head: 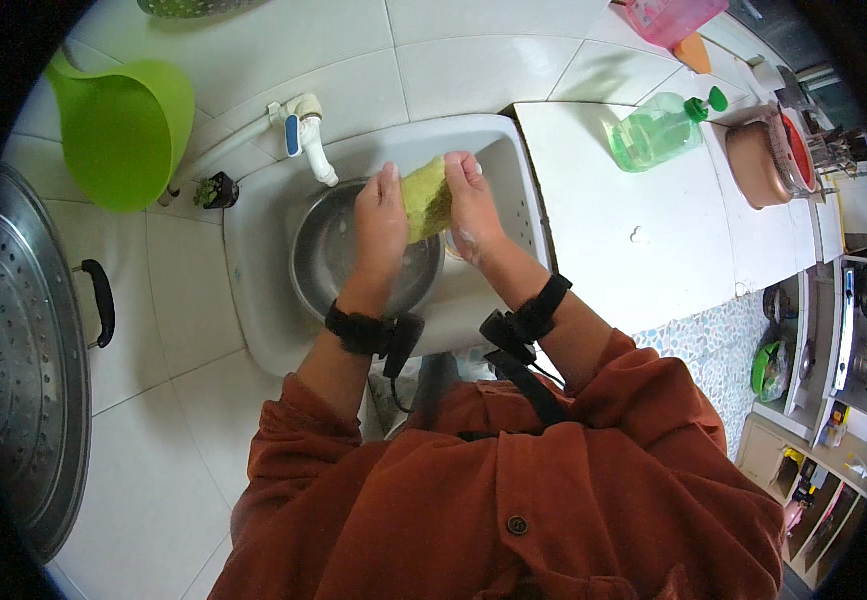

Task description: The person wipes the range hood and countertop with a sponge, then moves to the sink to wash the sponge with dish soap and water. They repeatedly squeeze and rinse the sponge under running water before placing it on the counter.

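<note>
Between my two hands a yellow-green cloth (pixel 426 196) is stretched above the sink. My left hand (pixel 382 214) grips its left side, and my right hand (pixel 469 196) pinches the right side, with a little white foam on the skin. Below them a round metal basin (pixel 319 262) sits in the white sink (pixel 264 315); my hands and forearms hide part of it. The white tap (pixel 317 150) with a blue-faced handle hangs over the basin's far left edge. No running water can be made out.
Left stand a green plastic ladle (pixel 122 135), a small potted plant (pixel 217 192) and a large perforated metal steamer tray (pixel 20 375) with a black handle (pixel 101 304). On the right counter are a green pump bottle (pixel 657 133), a copper-coloured pot (pixel 762 163) and a pink container (pixel 670 19).
</note>
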Motion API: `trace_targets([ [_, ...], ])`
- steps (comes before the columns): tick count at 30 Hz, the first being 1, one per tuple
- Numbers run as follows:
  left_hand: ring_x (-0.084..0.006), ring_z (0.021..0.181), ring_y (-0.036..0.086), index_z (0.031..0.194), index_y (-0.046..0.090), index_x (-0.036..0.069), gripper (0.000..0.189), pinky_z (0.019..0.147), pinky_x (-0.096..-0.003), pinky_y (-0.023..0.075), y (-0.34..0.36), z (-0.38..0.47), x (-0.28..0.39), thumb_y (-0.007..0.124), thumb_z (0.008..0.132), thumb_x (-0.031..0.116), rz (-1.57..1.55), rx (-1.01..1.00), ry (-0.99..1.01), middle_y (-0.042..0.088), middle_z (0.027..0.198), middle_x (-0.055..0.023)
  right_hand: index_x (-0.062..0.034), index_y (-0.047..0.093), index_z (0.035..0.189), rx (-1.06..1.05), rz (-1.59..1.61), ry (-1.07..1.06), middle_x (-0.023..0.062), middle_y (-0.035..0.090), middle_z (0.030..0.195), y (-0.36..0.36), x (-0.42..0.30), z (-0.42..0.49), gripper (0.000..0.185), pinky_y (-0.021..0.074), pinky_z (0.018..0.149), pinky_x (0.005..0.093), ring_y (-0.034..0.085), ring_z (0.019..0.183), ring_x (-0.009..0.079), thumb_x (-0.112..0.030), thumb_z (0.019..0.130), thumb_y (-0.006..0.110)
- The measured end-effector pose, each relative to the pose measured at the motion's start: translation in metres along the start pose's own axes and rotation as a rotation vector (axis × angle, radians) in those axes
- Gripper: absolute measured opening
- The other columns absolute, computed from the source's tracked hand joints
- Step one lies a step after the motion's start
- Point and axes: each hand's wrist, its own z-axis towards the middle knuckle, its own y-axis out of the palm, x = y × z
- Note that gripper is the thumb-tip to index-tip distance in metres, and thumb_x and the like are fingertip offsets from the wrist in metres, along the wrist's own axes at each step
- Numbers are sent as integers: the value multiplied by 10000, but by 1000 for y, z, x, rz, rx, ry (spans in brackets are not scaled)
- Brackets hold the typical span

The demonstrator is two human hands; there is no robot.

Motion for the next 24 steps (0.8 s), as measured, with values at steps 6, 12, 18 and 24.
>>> trace_targets([
  [6, -158, 579, 461, 774, 542, -28, 370, 595, -302, 406, 23, -7, 18, 414, 905, 294, 269, -48, 402, 512, 621, -91, -45, 502, 915, 40, 333, 325, 47, 517, 873, 3, -16, -10, 335, 395, 750, 290, 481, 820, 132, -356, 906, 377],
  [12, -410, 647, 521, 695, 583, 24, 423, 590, -461, 405, 32, -13, 48, 376, 879, 344, 580, -41, 194, 560, 678, -206, -26, 410, 1201, 15, 20, 262, 99, 499, 1120, 13, -7, -24, 408, 395, 857, 333, 484, 993, 198, -316, 932, 308],
  [18, -391, 600, 535, 676, 582, 35, 383, 547, -462, 410, 34, -31, 51, 412, 862, 322, 705, -192, 416, 557, 658, -196, -62, 460, 908, 87, 15, 146, 39, 507, 810, 1, -13, -10, 267, 434, 718, 329, 496, 770, 172, -317, 916, 378],
  [24, -379, 647, 549, 710, 576, 33, 354, 547, -453, 417, 30, -16, 35, 401, 872, 295, 724, -16, 326, 569, 684, -192, -36, 437, 1115, 57, -89, 109, 31, 464, 783, 4, -11, -7, 313, 429, 692, 274, 480, 732, 155, -251, 888, 415],
])
